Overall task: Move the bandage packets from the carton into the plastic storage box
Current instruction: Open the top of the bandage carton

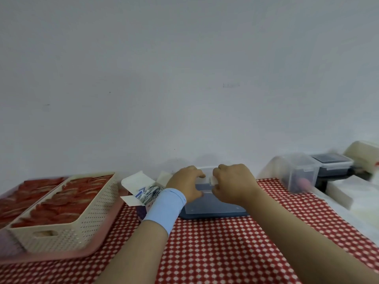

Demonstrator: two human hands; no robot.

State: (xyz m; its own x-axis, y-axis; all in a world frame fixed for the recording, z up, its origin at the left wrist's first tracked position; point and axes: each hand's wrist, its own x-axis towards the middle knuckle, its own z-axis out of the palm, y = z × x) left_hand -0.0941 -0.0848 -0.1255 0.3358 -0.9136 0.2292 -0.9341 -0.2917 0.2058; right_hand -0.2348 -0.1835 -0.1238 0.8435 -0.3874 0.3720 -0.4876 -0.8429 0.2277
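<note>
Red-checked tablecloth (225,253) is spread below the grip. Well left of the grip, a cream perforated basket (67,222) of red items is set on a pink tray (61,257). Directly under the grip the clear plastic storage box (215,208) is placed. Just left of it the carton (141,191) is seen, flaps open, bandage packets (149,192) inside. One white packet (213,180) is pinched by the right hand (233,185), fingers curled, over the box. Beside the pinch the left hand (184,185), blue wristband (164,210) worn, is curled; its hold cannot be told.
</note>
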